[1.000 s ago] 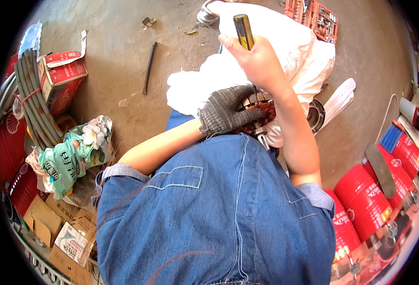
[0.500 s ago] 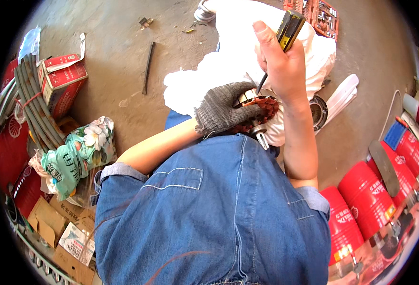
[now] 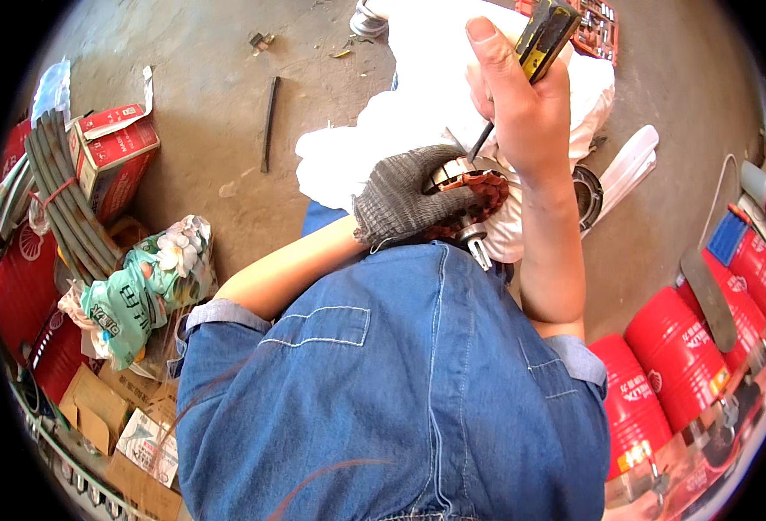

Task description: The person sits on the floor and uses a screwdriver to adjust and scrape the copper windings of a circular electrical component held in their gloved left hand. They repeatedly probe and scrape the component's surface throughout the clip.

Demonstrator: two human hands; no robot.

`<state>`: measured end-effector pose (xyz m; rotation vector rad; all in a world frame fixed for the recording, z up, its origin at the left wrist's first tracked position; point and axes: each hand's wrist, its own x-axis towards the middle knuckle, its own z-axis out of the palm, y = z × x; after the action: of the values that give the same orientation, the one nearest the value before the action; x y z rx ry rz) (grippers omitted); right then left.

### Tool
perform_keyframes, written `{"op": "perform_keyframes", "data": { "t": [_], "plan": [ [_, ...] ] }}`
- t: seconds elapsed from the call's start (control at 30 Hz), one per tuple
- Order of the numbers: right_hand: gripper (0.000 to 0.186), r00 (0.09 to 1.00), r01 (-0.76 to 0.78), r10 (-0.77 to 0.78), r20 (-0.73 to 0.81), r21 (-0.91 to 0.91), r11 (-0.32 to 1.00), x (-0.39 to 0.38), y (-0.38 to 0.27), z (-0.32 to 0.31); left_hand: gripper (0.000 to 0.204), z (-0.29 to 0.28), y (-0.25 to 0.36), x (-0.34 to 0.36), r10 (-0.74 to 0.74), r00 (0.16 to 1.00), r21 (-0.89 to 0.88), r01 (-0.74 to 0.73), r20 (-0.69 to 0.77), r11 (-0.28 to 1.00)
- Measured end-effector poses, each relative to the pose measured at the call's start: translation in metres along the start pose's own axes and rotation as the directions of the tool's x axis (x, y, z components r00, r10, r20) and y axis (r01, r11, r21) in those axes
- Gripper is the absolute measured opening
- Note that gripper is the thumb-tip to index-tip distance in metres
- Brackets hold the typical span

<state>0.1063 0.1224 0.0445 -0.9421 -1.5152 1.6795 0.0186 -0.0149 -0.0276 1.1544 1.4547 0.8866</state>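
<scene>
My left hand (image 3: 409,195), in a dark grey knitted glove, is closed around a round motor part with copper windings (image 3: 490,193), held at my lap. A small metal shaft end (image 3: 476,245) shows just below the windings. My bare right hand (image 3: 526,108) grips a screwdriver (image 3: 545,42) by its black and yellow handle, thumb pointing up. Its dark blade slants down to the rim of the motor part, near my gloved thumb; whether the tip touches is hard to tell. White cloth (image 3: 348,161) lies under and beyond both hands.
A round dark metal ring (image 3: 588,198) sits right of my right forearm. On the floor lies a black strip (image 3: 270,124). A red tool case (image 3: 597,33) is at the far right. Hoses (image 3: 62,187), a red box (image 3: 118,156) and a green bag (image 3: 131,304) stand left; red drums (image 3: 673,356) stand right.
My right hand has risen slightly, away from me, and the screwdriver handle leans a little more to the right. My left hand keeps the motor part in nearly the same place.
</scene>
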Motion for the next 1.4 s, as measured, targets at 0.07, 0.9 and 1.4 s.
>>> {"op": "perform_keyframes", "data": {
  "t": [0.07, 0.9, 1.4],
  "plan": [
    [0.046, 0.997, 0.032, -0.039, -0.065, -0.105, 0.994, -0.004, 0.021, 0.006, 0.056, 0.002, -0.003, 0.001, -0.005, 1.0, -0.014, 0.005, 0.009, 1.0],
    [0.042, 0.939, 0.119, -0.087, -0.334, 0.079, 0.99, -0.054, 0.021, 0.003, 0.069, -0.014, -0.015, 0.005, 0.087, 0.971, 0.025, -0.095, 0.225, 0.995],
    [0.043, 0.954, 0.055, -0.081, -0.287, -0.099, 0.994, -0.065, 0.032, -0.002, 0.066, -0.015, -0.01, 0.002, 0.071, 0.977, -0.011, -0.07, 0.202, 0.997]
  ]
}}
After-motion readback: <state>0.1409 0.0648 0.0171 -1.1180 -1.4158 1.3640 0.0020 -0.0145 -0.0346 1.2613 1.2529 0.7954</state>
